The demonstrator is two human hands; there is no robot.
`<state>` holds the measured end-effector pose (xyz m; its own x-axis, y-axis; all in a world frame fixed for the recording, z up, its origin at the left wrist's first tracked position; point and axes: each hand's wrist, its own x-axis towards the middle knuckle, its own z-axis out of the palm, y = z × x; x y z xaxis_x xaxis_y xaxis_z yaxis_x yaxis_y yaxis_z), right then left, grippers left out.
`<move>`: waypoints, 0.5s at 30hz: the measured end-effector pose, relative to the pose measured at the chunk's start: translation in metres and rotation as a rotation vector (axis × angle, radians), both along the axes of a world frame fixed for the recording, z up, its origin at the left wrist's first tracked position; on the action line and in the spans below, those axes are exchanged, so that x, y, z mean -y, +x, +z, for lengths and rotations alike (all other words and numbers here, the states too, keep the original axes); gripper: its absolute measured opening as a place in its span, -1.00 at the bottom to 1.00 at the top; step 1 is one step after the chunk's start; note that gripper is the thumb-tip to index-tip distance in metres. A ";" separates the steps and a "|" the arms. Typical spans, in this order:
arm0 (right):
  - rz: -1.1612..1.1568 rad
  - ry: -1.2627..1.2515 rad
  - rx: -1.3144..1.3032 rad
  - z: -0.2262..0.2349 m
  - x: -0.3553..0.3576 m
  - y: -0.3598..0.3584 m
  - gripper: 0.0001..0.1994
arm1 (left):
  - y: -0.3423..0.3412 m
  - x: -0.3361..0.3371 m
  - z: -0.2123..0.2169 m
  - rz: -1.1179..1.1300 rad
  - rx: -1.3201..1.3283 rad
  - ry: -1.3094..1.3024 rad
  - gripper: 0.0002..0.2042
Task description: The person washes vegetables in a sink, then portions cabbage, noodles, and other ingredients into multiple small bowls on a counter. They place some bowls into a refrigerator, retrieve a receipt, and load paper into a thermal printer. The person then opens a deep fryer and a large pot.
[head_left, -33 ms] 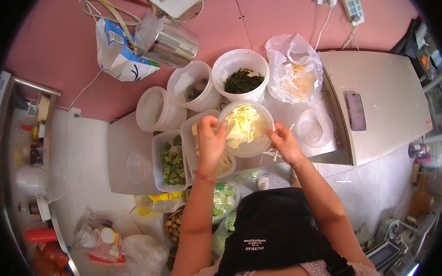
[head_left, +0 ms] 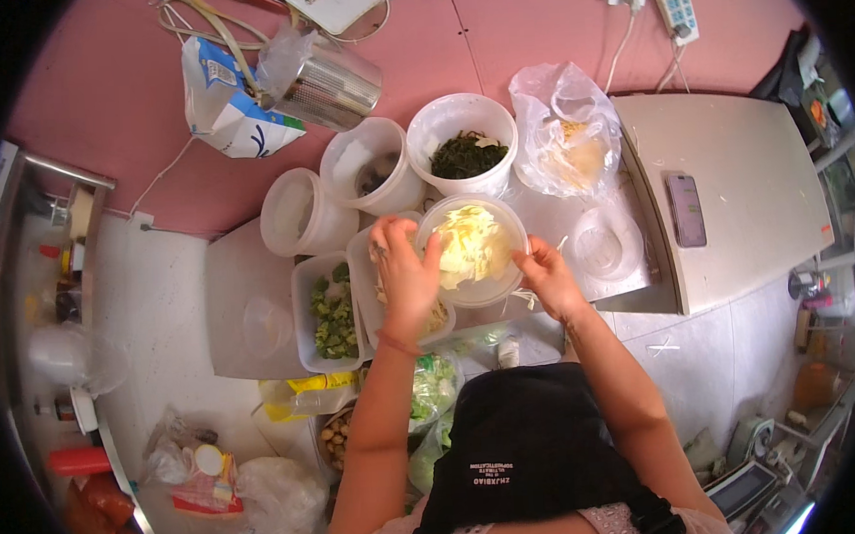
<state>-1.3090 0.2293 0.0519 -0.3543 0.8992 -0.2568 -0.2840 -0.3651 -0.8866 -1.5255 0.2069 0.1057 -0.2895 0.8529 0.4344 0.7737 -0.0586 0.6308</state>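
My right hand [head_left: 548,275] grips the right rim of a clear round plastic bowl [head_left: 490,289], which holds torn pale-yellow leaves [head_left: 468,243] that look like cabbage. At the bowl's left side, my left hand [head_left: 408,273] is open, its thumb by the rim and its fingers apart over a white rectangular tub [head_left: 366,287]. The left hand and the bowl hide most of that tub; some pale pieces show in it. Left of it stands another rectangular tub [head_left: 305,332] with broccoli [head_left: 333,319]. Behind the bowl is a round white bucket [head_left: 423,126] of dark green strips.
Two more white buckets [head_left: 369,141] [head_left: 289,208] stand at the back left. A plastic bag [head_left: 559,104] of yellowish food sits at the back right. Beyond a clear round container [head_left: 606,245] lies a phone [head_left: 687,210]. Bagged greens [head_left: 433,391] are below the counter edge.
My left hand has loosened from the bowl's rim, its fingers spreading up and left over the rectangular tub. The bowl has shifted slightly left, with my right hand still holding it.
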 end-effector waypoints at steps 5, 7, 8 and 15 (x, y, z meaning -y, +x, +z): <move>-0.214 0.046 -0.110 0.011 0.056 -0.003 -0.83 | 0.050 0.022 0.039 -0.352 -0.456 -0.128 -0.50; -0.337 0.115 -0.094 0.008 0.080 -0.006 -0.81 | 0.047 0.024 0.025 -0.413 -0.284 -0.120 -0.49; -0.398 0.079 -0.129 0.014 0.091 -0.004 -0.80 | 0.046 0.024 0.023 -0.457 -0.111 -0.196 -0.50; -0.562 -0.113 -0.215 0.038 0.157 0.040 -0.68 | 0.063 0.030 0.046 -0.859 1.456 -0.695 -0.51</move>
<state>-1.2693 0.0726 0.0896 0.1120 0.9350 -0.3366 -0.6286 -0.1957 -0.7527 -1.4624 0.1767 0.1514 0.4958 0.8471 -0.1914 -0.4496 0.4389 0.7779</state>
